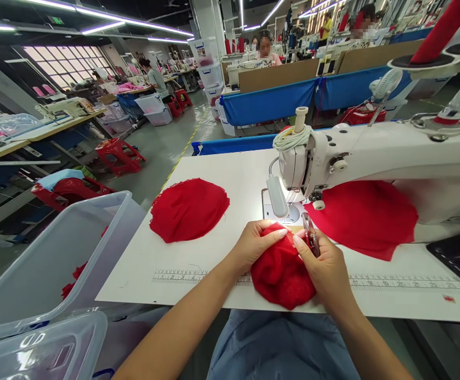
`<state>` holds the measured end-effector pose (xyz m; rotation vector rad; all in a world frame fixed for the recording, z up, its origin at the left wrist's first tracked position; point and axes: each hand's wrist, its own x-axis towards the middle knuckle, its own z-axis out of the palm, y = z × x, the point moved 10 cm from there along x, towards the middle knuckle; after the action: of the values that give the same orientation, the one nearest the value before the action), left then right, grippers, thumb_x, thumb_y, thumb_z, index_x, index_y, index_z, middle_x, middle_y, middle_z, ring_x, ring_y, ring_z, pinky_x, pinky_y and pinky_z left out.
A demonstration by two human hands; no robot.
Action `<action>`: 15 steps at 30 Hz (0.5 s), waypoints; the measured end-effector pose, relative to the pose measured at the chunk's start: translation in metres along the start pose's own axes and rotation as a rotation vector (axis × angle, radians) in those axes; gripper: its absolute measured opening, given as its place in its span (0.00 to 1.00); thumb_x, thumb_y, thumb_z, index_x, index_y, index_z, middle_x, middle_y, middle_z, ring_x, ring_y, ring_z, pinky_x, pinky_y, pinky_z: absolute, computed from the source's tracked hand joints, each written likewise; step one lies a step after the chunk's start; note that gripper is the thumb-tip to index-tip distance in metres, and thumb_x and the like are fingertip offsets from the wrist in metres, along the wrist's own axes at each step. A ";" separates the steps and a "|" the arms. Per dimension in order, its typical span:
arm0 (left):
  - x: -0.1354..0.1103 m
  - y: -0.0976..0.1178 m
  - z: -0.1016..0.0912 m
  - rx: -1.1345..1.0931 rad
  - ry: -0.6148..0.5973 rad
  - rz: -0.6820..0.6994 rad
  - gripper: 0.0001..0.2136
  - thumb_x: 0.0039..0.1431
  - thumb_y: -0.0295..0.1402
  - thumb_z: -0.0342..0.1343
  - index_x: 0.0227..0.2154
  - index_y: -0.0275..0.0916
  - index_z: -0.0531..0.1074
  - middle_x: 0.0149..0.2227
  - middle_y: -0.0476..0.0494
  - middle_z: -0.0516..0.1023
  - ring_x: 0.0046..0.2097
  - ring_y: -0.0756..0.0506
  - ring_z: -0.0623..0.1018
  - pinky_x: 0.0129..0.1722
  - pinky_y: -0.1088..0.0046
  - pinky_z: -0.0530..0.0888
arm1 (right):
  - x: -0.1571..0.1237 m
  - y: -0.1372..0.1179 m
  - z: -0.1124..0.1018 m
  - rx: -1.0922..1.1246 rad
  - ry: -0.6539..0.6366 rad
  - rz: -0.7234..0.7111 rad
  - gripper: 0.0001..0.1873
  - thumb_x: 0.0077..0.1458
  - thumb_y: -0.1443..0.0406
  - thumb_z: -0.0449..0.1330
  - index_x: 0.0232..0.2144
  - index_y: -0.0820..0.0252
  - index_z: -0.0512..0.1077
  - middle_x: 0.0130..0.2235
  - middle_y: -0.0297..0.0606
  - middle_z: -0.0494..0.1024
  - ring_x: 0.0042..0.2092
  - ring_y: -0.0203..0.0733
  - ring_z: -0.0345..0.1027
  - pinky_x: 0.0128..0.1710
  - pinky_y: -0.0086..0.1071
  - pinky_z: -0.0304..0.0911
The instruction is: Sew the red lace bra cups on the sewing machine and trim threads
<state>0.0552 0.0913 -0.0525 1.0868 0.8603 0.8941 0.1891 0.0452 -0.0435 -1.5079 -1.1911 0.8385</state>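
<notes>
Both my hands meet over a bunched piece of red fabric [283, 274] at the front of the sewing machine [305, 158]. My left hand [256, 243] pinches the top edge of the cloth between thumb and fingers. With thumb and fingertips my right hand [325, 258] grips the same edge, and it also keeps a small pair of thread snips [311, 235] in its palm, blades pointing up toward the needle area. A flat red fabric piece [190, 210] lies to the left on the white table. Another red piece [368, 216] rests under the machine arm.
The white table [135, 282] has a printed ruler along its front. A clear plastic bin [107, 253] with red scraps stands at the left, beside a second bin [48, 348]. A black object [459, 256] sits at the right edge. Red stools [119, 157] and other workers are beyond.
</notes>
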 end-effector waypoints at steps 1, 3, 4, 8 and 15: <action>0.000 -0.001 0.000 -0.013 0.007 -0.006 0.13 0.46 0.40 0.68 0.25 0.33 0.77 0.26 0.48 0.73 0.28 0.52 0.69 0.28 0.78 0.65 | 0.000 -0.001 -0.001 -0.018 0.009 -0.007 0.16 0.51 0.51 0.58 0.29 0.59 0.71 0.24 0.32 0.72 0.25 0.37 0.62 0.25 0.29 0.60; 0.000 -0.002 -0.002 -0.055 0.018 -0.018 0.13 0.45 0.39 0.68 0.24 0.33 0.76 0.26 0.48 0.73 0.28 0.52 0.70 0.29 0.78 0.65 | 0.001 -0.002 -0.003 -0.043 0.032 -0.024 0.16 0.51 0.52 0.58 0.29 0.59 0.71 0.24 0.32 0.71 0.25 0.37 0.61 0.25 0.29 0.60; -0.001 -0.003 -0.002 -0.074 0.021 -0.026 0.13 0.45 0.39 0.68 0.23 0.33 0.76 0.26 0.48 0.74 0.28 0.52 0.70 0.29 0.77 0.66 | 0.001 -0.002 -0.004 -0.051 0.044 -0.030 0.16 0.51 0.52 0.58 0.28 0.58 0.71 0.23 0.32 0.71 0.25 0.37 0.61 0.25 0.29 0.60; -0.002 -0.008 -0.001 -0.093 0.004 -0.088 0.12 0.44 0.39 0.69 0.26 0.33 0.78 0.28 0.46 0.77 0.30 0.50 0.73 0.32 0.76 0.68 | 0.002 -0.001 -0.007 -0.077 0.077 -0.043 0.15 0.53 0.52 0.57 0.28 0.58 0.71 0.23 0.32 0.71 0.24 0.37 0.62 0.25 0.29 0.60; -0.003 -0.011 -0.002 -0.104 0.002 -0.114 0.12 0.43 0.37 0.69 0.26 0.33 0.77 0.29 0.46 0.77 0.31 0.50 0.74 0.32 0.76 0.69 | -0.002 -0.008 -0.012 -0.147 0.104 -0.131 0.15 0.55 0.53 0.56 0.36 0.58 0.71 0.30 0.36 0.74 0.29 0.40 0.66 0.30 0.32 0.63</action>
<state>0.0546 0.0873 -0.0628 0.9381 0.8598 0.8358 0.1975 0.0404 -0.0332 -1.5538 -1.2810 0.5888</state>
